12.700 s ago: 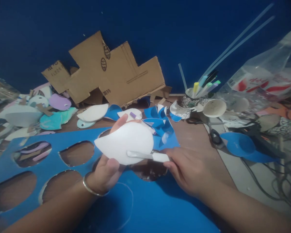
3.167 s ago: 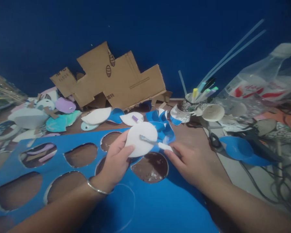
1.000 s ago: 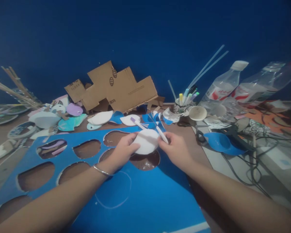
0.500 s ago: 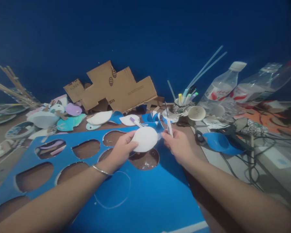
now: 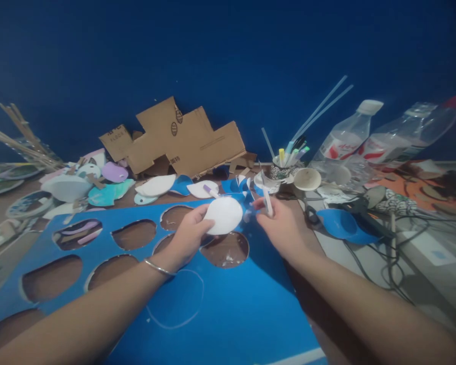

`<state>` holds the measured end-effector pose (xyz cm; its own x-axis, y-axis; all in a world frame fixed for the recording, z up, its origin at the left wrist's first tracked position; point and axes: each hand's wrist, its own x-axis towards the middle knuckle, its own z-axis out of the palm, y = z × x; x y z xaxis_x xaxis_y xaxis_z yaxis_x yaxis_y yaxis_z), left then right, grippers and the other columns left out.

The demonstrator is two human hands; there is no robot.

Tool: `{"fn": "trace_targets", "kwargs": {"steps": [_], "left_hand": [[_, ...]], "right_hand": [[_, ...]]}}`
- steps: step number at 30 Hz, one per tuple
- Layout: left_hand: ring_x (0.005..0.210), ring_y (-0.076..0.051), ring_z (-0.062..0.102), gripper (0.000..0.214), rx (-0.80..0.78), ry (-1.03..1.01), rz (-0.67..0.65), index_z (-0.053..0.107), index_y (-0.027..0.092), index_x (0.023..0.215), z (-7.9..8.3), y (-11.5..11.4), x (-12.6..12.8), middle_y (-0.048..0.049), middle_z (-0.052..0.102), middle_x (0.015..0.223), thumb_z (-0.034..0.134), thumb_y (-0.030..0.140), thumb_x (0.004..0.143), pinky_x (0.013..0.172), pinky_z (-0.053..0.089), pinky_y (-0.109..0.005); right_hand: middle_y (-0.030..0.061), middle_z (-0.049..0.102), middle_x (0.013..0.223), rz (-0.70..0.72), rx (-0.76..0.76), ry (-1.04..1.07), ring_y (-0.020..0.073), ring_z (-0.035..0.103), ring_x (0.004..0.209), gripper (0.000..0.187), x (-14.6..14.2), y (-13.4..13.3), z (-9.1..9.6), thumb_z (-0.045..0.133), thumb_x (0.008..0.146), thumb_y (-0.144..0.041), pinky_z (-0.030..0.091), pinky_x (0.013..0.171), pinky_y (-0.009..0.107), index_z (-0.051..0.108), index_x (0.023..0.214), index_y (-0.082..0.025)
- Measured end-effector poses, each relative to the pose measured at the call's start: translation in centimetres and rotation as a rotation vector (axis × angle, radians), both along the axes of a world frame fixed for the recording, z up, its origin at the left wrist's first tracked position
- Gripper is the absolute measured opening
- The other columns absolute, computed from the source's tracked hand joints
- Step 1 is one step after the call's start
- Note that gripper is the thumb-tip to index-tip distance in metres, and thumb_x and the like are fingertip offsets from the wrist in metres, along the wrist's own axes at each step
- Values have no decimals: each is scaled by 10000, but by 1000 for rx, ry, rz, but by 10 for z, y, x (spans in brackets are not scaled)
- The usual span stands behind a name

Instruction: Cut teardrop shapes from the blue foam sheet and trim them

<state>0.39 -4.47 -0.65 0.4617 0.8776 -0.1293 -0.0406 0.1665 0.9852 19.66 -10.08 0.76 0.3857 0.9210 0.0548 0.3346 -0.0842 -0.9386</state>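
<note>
White foam, cut into a rounded disc (image 5: 224,215), sits in my left hand (image 5: 188,237); the grip there is closed on its lower left edge, thumb on the face and fingers behind. The disc is held up just above the big blue sheet (image 5: 228,314), over one of the round holes cut through it, and more such holes run off to the left. My right hand (image 5: 283,228) is just beside the disc on the right, its grip closed around a small white-handled knife (image 5: 266,197) that stands nearly upright with the blade pointing up and away from the disc. The knife and the disc are apart.

Past my hands, a purple-tipped marker (image 5: 212,191) lies on a white cut-out near the blue folded paper scraps (image 5: 238,184). A piece of brown cardboard (image 5: 182,138) leans against the dark blue wall. To the right of it a patterned cup of pens (image 5: 285,165) stands on the table (image 5: 294,215), with two clear plastic bottles (image 5: 349,139) lying tilted behind it. A blue bowl-shaped piece (image 5: 340,224) and tangled black cables (image 5: 387,243) lie at the far right. Pale and purple cut-outs (image 5: 114,172) pile up at the far left.
</note>
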Motion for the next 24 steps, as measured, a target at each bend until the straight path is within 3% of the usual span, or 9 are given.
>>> {"fn": "trace_targets", "kwargs": {"steps": [8, 13, 16, 20, 24], "left_hand": [[1028, -250, 597, 398, 55, 5, -76, 594, 157, 1142, -1, 1, 1, -102, 649, 1127, 615, 205, 747, 815, 484, -330], [1026, -242, 597, 368, 78, 28, -109, 607, 171, 1112, -1, 2, 2, -87, 654, 1128, 632, 221, 748, 796, 477, -309], [1014, -241, 605, 358, 79, 29, -123, 609, 168, 1103, 1, 1, 2, -82, 662, 1113, 629, 213, 749, 796, 479, -309], [987, -238, 618, 374, 64, 28, -107, 596, 154, 1111, 0, 0, 1, -87, 671, 1085, 638, 210, 744, 804, 480, -313], [1029, -245, 604, 401, 44, 7, -84, 587, 156, 1128, -3, 1, 0, -88, 652, 1133, 648, 215, 737, 833, 476, -318]], "right_hand": [[17, 660, 796, 145, 55, -238, 171, 589, 742, 76, -8, -6, -9, 601, 746, -261, 406, 655, 262, 653, 758, -208], [14, 572, 694, 193, 94, -373, 163, 523, 676, 179, -7, -6, -16, 547, 797, -278, 338, 606, 265, 590, 644, -194], [10, 529, 673, 198, 108, -416, 160, 482, 652, 149, -7, -5, -19, 547, 778, -245, 304, 589, 271, 562, 641, -189], [10, 544, 705, 200, 104, -399, 168, 487, 669, 28, -8, -4, -21, 558, 735, -206, 310, 588, 269, 577, 721, -190], [7, 573, 705, 127, 84, -300, 173, 519, 667, 57, -6, -4, -16, 534, 755, -238, 344, 579, 265, 567, 731, -198]]}}
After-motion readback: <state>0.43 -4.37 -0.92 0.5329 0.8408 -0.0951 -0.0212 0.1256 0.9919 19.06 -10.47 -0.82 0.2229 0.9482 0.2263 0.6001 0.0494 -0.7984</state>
